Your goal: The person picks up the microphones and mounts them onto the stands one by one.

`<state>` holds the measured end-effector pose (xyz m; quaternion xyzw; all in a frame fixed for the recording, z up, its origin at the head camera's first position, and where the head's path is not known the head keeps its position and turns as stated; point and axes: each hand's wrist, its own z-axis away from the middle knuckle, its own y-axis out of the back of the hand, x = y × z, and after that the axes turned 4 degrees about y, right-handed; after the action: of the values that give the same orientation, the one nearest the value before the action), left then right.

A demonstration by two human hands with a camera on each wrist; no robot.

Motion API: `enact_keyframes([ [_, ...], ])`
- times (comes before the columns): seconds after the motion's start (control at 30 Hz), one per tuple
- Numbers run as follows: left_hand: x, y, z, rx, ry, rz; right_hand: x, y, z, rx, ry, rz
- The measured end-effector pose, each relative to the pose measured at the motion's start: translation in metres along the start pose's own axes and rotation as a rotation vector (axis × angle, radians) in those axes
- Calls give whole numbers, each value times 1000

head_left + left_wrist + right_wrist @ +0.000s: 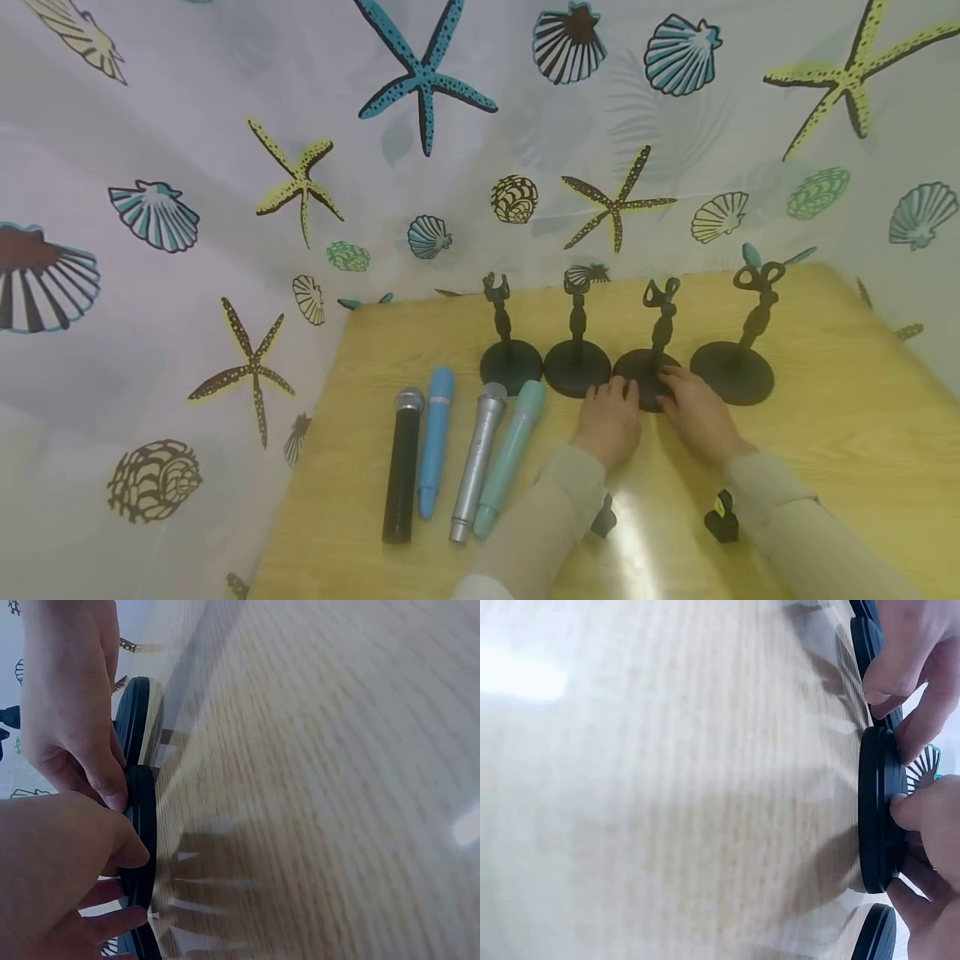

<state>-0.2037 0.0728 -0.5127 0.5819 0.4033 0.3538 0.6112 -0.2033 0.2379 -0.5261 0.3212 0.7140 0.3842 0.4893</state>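
Note:
A row of black desktop microphone stands runs along the back of the table. Both my hands are at the round base of the third microphone stand from the left [628, 367]. The left hand [611, 421] holds its left front edge, thumb and fingers at the rim in the left wrist view. On the opposite side, the right hand [701, 417] grips the base [881, 810], with its thumb on top and fingers by the rim. This stand's upright post ends in an open clip. The base of the second stand [577, 371] sits close beside my left fingers.
The leftmost stand [512, 367] and the rightmost stand [731, 373] flank the row. Left of my arms lie a black microphone [402, 475], a blue one [435, 442], a silver one [476, 467] and a mint-green one [510, 467]. A patterned curtain [465, 192] borders the wooden table [862, 400].

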Motion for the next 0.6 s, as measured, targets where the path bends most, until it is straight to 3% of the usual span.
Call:
enact_keyframes([
  [0.2, 1, 2, 7, -16, 5, 29, -9, -4, 12, 53, 32, 14],
  [0.43, 0, 10, 17, -113, -14, 97, -18, -5, 24, 82, 58, 29],
  [0.6, -4, 10, 27, -131, -38, 110, -26, -9, 36, 112, 69, 24],
])
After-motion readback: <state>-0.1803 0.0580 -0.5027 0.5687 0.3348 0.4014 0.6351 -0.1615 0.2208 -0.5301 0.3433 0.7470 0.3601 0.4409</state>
